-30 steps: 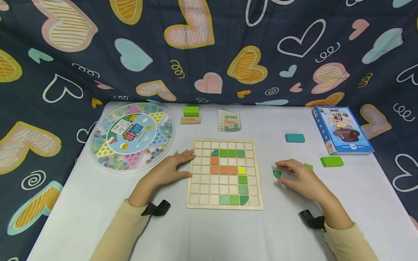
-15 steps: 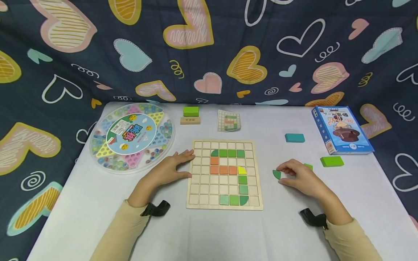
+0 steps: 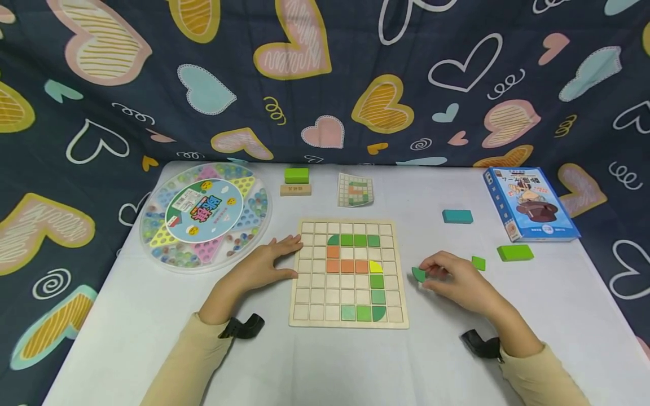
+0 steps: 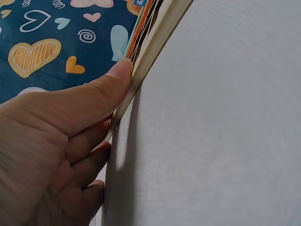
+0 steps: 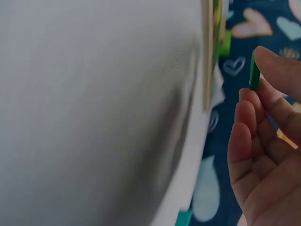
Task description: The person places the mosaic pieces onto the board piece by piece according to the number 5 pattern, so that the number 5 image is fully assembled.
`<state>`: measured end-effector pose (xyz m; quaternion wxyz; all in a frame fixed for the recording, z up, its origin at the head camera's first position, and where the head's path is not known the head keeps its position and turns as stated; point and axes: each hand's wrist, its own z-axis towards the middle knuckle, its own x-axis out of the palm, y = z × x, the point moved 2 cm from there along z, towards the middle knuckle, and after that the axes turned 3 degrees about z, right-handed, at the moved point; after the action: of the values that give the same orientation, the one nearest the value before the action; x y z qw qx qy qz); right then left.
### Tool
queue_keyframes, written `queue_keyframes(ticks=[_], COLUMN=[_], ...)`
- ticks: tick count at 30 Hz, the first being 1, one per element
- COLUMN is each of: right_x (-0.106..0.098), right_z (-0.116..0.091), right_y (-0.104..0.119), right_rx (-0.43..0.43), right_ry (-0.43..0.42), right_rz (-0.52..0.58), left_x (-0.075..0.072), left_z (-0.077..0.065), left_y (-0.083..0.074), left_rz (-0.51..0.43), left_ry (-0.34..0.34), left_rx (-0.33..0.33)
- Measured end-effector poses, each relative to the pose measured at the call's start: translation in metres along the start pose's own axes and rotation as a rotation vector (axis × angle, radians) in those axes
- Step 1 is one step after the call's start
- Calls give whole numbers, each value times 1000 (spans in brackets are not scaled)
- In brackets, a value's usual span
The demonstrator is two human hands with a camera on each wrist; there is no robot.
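Observation:
A wooden grid board [image 3: 349, 324] lies mid-table, with green, orange and yellow tiles forming an S-like shape in its squares. My left hand [image 3: 258, 268] rests against the board's left edge, thumb and fingers spread; in the left wrist view the thumb [image 4: 123, 70] touches the wooden side. To the right of the board, my right hand [image 3: 459, 285] pinches a dark green quarter-circle tile [image 3: 418, 275] between thumb and fingertips. The right wrist view shows this tile [image 5: 254, 73] edge-on, raised in the pinch. A small light green square tile [image 3: 478, 263] lies just behind the right hand.
A round marble game board [image 3: 205, 217] lies at left. Behind the grid board are a green block [image 3: 297, 175], a wooden block [image 3: 295, 190] and a pattern card [image 3: 355, 190]. At right are a teal block [image 3: 457, 216], a green block [image 3: 515, 252] and a blue box [image 3: 530, 203].
My right hand has moved left towards the board with the quarter-circle tile, uncovering more of the small green square tile. The left hand has stayed at the board's edge.

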<state>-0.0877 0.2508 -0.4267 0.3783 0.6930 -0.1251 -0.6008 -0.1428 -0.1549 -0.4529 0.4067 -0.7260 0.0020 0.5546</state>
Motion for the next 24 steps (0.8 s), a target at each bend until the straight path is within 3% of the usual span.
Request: queue_keyframes(ticks=[5,10,15,24], right_x=[12,28,50,82], right_z=[3,7,11,29], right_y=[22,43,62,90], right_rx=[-102,-188,-212,-262], right_ry=[12,79,198,319], right_rz=[28,66,92,-9], left_x=[0,0,1,0], left_z=[0,-1,-1,0], left_y=[0,-1,0,-1], left_rz=[-2,-3,1,-10], left_ry=[1,-3,2,4], left_rx=[-3,-2,-2,-18])
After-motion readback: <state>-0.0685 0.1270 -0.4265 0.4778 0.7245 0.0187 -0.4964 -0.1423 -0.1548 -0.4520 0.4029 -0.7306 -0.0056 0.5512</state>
